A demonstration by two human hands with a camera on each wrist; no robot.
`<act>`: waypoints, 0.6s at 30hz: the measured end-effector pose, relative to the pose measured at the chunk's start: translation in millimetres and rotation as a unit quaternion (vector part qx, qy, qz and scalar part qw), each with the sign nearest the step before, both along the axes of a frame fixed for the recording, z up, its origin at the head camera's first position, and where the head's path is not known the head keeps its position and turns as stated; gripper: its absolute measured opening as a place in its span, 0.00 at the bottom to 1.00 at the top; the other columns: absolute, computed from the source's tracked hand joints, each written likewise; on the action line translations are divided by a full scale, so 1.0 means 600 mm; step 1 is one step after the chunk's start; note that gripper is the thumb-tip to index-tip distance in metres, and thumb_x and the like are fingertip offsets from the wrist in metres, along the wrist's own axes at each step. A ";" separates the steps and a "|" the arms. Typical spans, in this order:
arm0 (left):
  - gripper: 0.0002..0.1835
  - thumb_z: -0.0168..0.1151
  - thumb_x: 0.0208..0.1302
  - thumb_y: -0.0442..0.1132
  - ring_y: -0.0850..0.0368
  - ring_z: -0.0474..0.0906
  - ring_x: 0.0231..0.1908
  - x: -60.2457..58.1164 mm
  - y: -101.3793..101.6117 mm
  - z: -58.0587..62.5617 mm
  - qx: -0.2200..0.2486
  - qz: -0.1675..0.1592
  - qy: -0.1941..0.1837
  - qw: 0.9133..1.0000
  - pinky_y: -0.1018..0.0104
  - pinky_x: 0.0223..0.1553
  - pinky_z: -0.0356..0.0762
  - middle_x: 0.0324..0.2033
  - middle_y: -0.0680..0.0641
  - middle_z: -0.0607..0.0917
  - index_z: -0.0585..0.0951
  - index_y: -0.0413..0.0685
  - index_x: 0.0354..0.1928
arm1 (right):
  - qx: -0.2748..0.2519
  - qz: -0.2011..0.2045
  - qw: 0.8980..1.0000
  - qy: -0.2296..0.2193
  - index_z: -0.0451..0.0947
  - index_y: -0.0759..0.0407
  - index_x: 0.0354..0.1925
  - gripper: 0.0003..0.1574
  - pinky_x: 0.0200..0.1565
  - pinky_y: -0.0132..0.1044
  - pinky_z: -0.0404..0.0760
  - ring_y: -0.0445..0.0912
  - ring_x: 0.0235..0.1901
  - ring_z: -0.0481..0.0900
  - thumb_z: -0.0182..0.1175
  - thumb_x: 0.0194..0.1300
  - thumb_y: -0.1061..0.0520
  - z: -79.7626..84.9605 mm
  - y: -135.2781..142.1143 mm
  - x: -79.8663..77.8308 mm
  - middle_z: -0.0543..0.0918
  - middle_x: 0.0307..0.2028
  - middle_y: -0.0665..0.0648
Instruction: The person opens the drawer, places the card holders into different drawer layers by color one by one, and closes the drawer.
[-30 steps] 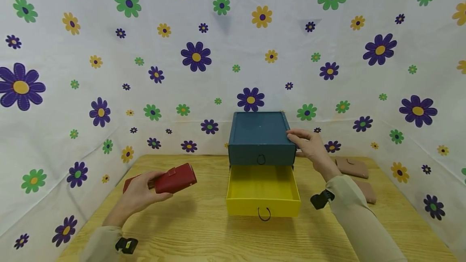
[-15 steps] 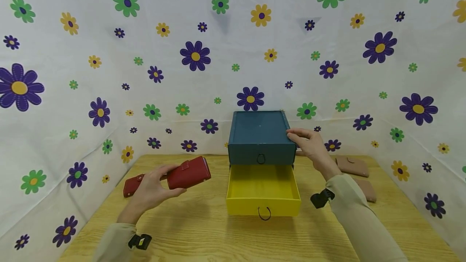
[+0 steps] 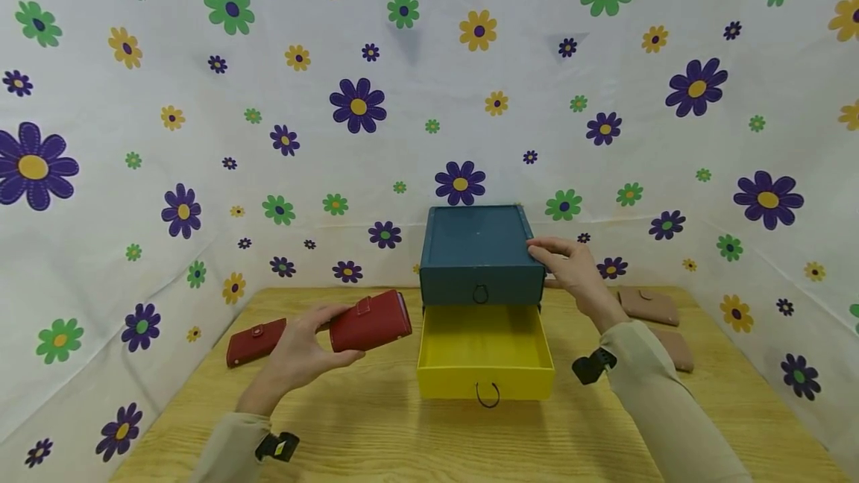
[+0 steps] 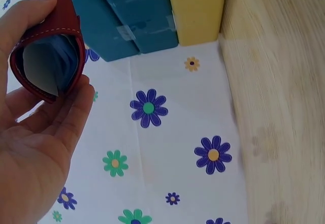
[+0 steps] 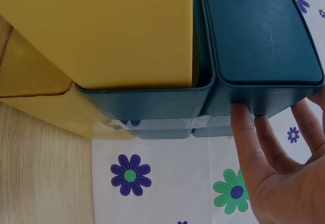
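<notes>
My left hand (image 3: 298, 352) grips a red wallet (image 3: 370, 321) above the table, just left of the drawer unit. The left wrist view looks into the open end of this wallet (image 4: 63, 5), where translucent sleeves show; the thumb lies on one side and fingers on the other. A blue drawer unit (image 3: 478, 235) stands at the back with its lower yellow drawer (image 3: 485, 384) pulled out and bare inside. My right hand (image 3: 570, 267) touches the unit's upper right edge and side. In the right wrist view, extended fingers (image 5: 246, 132) press the blue side wall.
A second red wallet (image 3: 250, 345) lies on the wooden table (image 3: 376, 431) behind my left hand. Two tan wallets (image 3: 649, 307) lie at the right, one partly behind my right forearm. Flower-printed white cloth (image 3: 268, 95) encloses the table's back and sides.
My left hand has carried the red wallet rightward towards the drawer unit, uncovering more of the second red wallet. My right hand keeps its place on the unit.
</notes>
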State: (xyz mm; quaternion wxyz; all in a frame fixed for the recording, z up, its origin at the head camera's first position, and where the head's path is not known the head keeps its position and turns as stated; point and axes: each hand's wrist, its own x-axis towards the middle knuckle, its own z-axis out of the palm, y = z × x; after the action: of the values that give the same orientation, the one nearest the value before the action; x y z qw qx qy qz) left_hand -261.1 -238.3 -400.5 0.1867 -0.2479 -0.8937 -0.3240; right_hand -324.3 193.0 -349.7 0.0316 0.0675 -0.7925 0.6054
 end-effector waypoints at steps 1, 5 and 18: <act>0.35 0.80 0.46 0.45 0.50 0.80 0.49 0.000 0.004 0.001 0.000 -0.003 0.001 1.000 0.56 0.45 0.82 0.53 0.45 0.82 0.79 0.45 0.59 | 0.000 0.000 1.000 0.000 0.72 0.58 0.65 0.31 0.57 0.59 0.75 0.62 0.65 0.70 0.56 0.72 0.44 0.000 0.000 0.000 0.69 0.67 0.63; 0.35 0.81 0.45 0.44 0.52 0.79 0.49 -0.001 0.020 0.003 -0.007 -0.014 0.010 1.000 0.60 0.44 0.82 0.52 0.47 0.83 0.79 0.47 0.59 | 0.001 -0.001 1.000 -0.003 0.72 0.57 0.65 0.31 0.57 0.59 0.75 0.62 0.65 0.70 0.56 0.72 0.44 -0.001 0.001 0.000 0.69 0.67 0.63; 0.35 0.80 0.46 0.46 0.55 0.78 0.48 -0.003 0.074 0.018 -0.022 -0.055 -0.022 0.998 0.60 0.46 0.81 0.53 0.50 0.83 0.79 0.49 0.59 | -0.003 0.001 1.000 -0.003 0.72 0.58 0.65 0.30 0.56 0.59 0.76 0.63 0.64 0.71 0.56 0.72 0.44 0.001 0.000 0.000 0.69 0.67 0.63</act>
State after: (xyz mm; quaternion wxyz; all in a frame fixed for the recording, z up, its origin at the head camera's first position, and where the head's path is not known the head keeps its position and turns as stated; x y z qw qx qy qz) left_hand -262.8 -194.2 -389.6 0.1430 -0.2932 -0.8896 -0.3196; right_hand -324.3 193.0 -349.4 0.0291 0.0665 -0.7904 0.6082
